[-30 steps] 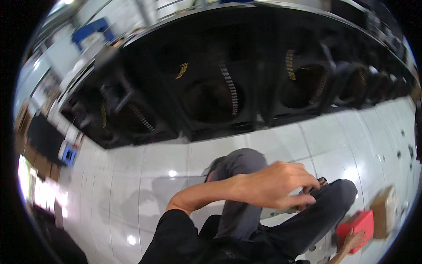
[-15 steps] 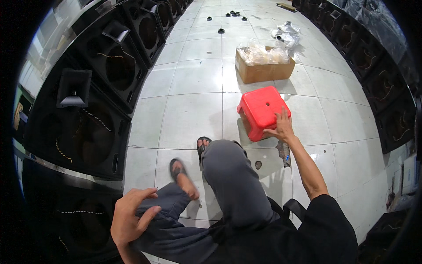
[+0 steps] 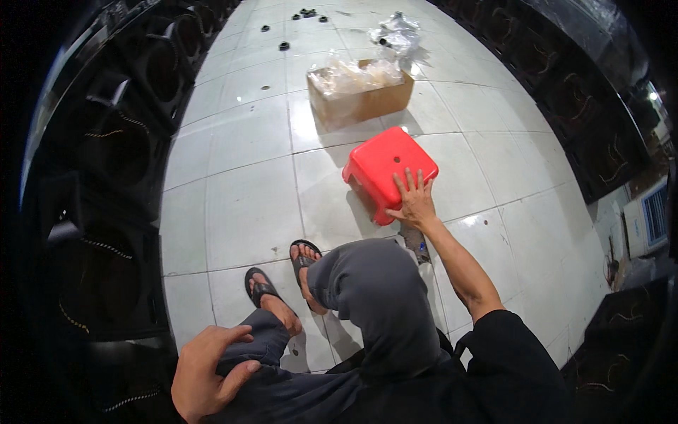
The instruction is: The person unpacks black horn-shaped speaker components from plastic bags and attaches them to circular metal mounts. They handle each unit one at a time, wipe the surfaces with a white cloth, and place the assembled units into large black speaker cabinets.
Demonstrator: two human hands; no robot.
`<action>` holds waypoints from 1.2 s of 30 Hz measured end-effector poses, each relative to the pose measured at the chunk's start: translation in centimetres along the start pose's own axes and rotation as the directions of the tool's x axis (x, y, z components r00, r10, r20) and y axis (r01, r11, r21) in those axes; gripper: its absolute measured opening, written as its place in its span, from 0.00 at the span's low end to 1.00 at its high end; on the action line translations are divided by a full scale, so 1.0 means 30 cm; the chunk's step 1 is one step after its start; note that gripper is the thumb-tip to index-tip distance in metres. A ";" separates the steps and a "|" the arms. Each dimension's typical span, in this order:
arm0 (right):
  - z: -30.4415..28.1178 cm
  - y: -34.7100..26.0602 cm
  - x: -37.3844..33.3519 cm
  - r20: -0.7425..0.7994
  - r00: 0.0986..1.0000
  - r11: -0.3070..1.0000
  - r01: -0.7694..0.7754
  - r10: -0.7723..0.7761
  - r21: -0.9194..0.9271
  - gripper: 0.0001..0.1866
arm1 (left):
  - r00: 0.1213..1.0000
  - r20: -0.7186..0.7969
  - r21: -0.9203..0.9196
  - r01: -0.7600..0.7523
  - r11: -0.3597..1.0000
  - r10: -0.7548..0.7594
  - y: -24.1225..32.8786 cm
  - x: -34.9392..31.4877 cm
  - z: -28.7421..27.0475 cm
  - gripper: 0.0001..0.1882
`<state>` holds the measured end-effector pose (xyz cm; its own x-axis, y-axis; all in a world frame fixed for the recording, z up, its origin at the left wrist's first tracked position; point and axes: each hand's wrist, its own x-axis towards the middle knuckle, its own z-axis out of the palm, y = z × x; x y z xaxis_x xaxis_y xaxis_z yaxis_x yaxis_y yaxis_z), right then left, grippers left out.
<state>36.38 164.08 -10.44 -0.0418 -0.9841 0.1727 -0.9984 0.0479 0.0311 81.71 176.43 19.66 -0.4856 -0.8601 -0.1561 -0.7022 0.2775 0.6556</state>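
Note:
My right hand lies flat with spread fingers on the near edge of a red plastic stool that stands on the white tiled floor. My left hand rests on my left thigh, fingers loosely curled on the grey trouser cloth, holding nothing. My bent knees in grey trousers and my feet in black sandals fill the lower middle of the view.
A cardboard box lined with clear plastic stands beyond the stool, with crumpled plastic wrap behind it. Black speaker cabinets line the left side and the right side. Small dark parts lie on the far tiles.
The view has swung from the speaker wall down to the floor. My right hand has settled onto the red stool, and the stool sits slightly farther from me. My left hand stays on my thigh.

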 end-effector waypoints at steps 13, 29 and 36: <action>-0.079 0.897 -0.564 -0.093 0.689 0.691 -0.722 0.719 -0.008 0.45 | 0.985 0.059 -0.046 -0.157 0.987 0.159 0.033 0.369 -0.007 0.21; -0.034 1.116 -1.321 -0.062 0.138 0.111 -0.940 0.988 -0.323 0.43 | 0.967 0.249 0.726 -0.221 0.652 0.051 -0.272 1.723 0.239 0.26; -0.038 1.112 -1.261 -0.085 0.122 0.085 -0.933 0.989 -0.349 0.43 | 0.930 0.340 0.664 -0.340 0.666 0.136 -0.246 1.875 0.297 0.28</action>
<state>4.72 203.09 -14.80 -0.9891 -0.0578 0.1353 -0.0320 0.9822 0.1853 54.95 129.80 -0.54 -0.7244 -0.6170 -0.3075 -0.6483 0.7614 -0.0004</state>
